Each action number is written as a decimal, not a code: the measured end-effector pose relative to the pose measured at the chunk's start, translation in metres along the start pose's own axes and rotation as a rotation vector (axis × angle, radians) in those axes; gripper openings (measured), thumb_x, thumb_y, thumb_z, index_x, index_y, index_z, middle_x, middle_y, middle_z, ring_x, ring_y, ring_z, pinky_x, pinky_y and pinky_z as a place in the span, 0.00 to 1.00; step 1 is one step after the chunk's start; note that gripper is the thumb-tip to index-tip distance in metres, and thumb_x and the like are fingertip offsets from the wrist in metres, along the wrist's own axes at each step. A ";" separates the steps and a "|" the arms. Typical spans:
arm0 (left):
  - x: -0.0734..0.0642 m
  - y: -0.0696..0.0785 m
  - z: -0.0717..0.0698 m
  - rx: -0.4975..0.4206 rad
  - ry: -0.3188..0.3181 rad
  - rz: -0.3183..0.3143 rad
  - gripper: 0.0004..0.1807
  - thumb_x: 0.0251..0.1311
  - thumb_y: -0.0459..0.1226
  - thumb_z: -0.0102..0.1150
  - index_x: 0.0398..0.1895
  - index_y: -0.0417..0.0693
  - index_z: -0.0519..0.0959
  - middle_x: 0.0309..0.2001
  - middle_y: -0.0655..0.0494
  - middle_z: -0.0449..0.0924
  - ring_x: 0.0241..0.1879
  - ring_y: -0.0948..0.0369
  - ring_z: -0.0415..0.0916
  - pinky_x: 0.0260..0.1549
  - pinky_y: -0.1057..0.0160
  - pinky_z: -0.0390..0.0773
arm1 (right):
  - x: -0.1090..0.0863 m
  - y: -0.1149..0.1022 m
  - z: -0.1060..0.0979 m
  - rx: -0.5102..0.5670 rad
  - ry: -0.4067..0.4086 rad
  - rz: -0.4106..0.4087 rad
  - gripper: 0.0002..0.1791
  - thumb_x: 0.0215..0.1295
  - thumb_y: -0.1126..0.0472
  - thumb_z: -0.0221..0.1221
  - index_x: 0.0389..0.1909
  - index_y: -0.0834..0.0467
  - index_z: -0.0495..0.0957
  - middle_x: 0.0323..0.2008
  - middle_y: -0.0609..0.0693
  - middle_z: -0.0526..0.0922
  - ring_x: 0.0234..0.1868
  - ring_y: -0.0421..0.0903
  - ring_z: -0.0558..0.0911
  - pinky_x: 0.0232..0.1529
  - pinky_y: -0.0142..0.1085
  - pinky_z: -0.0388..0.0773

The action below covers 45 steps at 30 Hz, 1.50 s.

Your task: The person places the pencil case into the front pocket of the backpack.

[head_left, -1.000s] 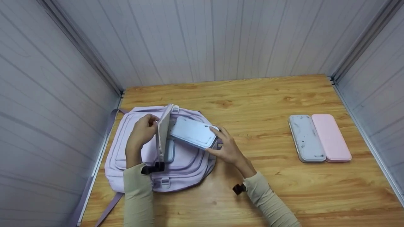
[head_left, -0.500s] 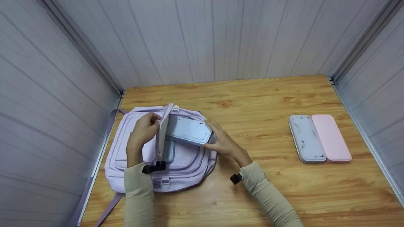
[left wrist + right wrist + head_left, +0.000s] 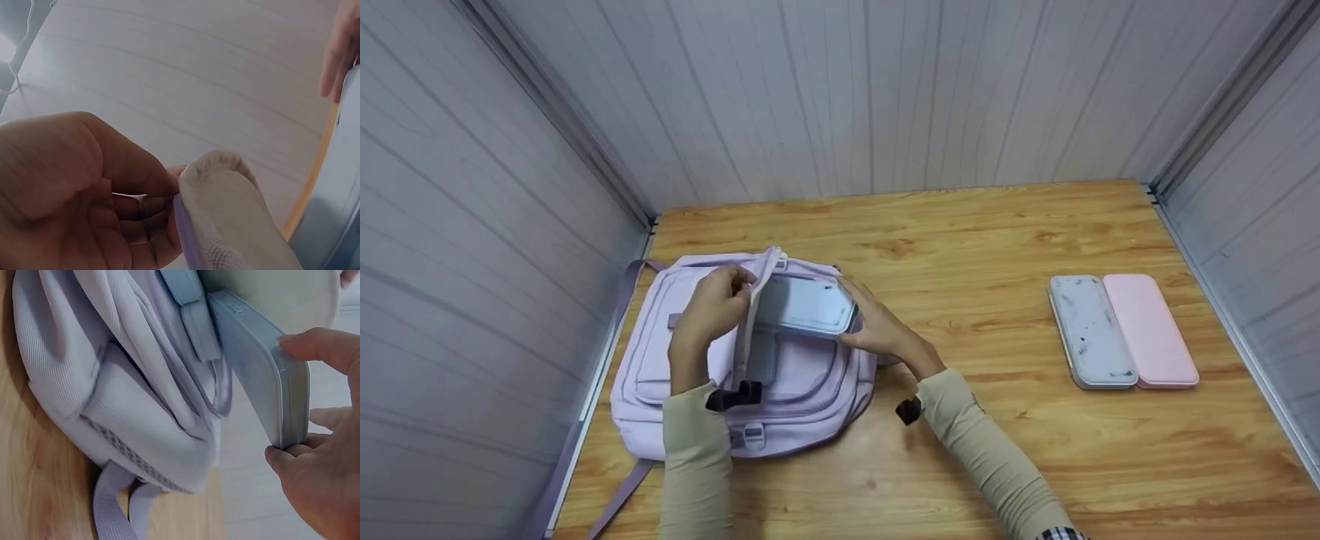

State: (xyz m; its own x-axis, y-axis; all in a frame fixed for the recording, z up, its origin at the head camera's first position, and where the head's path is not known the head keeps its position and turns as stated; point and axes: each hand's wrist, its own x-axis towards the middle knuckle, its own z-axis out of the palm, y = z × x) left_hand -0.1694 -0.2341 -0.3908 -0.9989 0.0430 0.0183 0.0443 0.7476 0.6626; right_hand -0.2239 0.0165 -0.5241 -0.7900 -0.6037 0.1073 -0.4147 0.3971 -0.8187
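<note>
A lilac backpack [image 3: 802, 386] lies on the wooden table with its front pocket flap [image 3: 744, 337] raised. My left hand [image 3: 712, 307] pinches the edge of that flap between thumb and fingers; the pale lining [image 3: 236, 208] shows in the left wrist view. My right hand [image 3: 877, 319] grips the near end of a light blue pencil case [image 3: 806, 304], thumb on one face and fingers on the other. The case's far end reaches under the flap and is partly hidden. Other blue cases [image 3: 199, 329] sit inside the pocket, just beside the held one in the right wrist view.
A worn grey-blue pencil case [image 3: 1091, 330] and a pink pencil case [image 3: 1151, 330] lie side by side on the right of the table [image 3: 960, 247]. Grey panel walls [image 3: 825, 97] enclose the back and sides. The backpack's straps [image 3: 619, 499] trail at the left.
My right hand has moved left, pushing the pencil case farther under the flap. My left hand has shifted slightly right with the flap edge, which now leans more over the case.
</note>
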 end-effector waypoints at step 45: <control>-0.004 -0.002 -0.001 0.001 0.036 0.004 0.13 0.60 0.28 0.44 0.42 0.33 0.78 0.35 0.44 0.77 0.34 0.53 0.72 0.34 0.60 0.71 | 0.028 -0.011 0.071 0.068 0.385 0.047 0.28 0.65 0.70 0.48 0.67 0.68 0.59 0.62 0.64 0.71 0.61 0.55 0.75 0.61 0.44 0.71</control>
State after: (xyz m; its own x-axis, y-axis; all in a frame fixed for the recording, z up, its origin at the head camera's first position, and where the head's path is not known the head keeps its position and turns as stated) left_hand -0.1654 -0.2360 -0.3916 -0.9986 0.0220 0.0480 0.0483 0.7480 0.6619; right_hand -0.2094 -0.0546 -0.5520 -0.9245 -0.2772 0.2616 -0.3529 0.3637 -0.8621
